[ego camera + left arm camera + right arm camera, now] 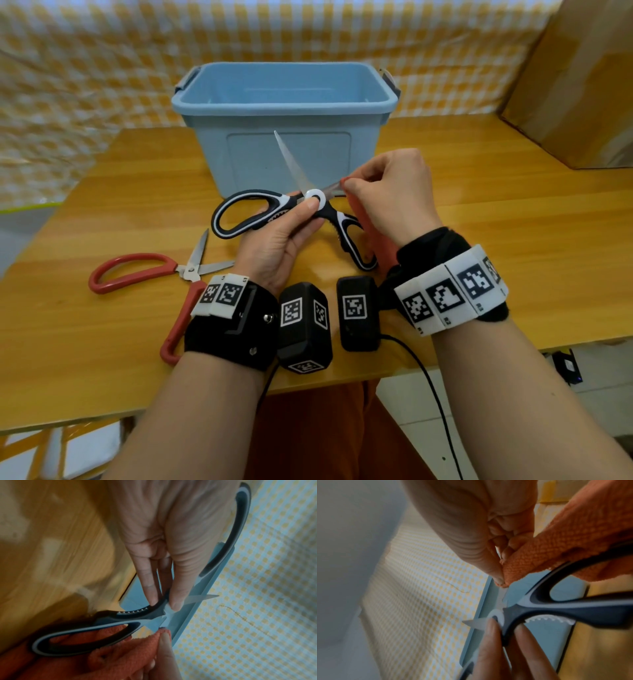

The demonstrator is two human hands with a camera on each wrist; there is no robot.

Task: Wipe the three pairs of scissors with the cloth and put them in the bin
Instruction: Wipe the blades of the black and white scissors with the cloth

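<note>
My left hand (291,219) pinches the black-and-white scissors (246,212) near their white pivot, blades spread wide above the table. One blade points up in front of the blue bin (284,99). My right hand (387,192) pinches the orange cloth (573,534) around the other blade (334,187). In the left wrist view the left fingers (150,585) clamp the scissors' neck (154,609) and the cloth (120,655) hangs under the lower handle loop. The right thumb and fingers (488,563) squeeze the cloth's fold onto the blade. Red-handled scissors (144,270) lie open on the table at the left.
The wooden table (496,246) holds the bin at its back centre. A cardboard box (582,85) stands at the far right. A yellow checked curtain (102,68) hangs behind. A black cable (431,387) trails off the table's near edge.
</note>
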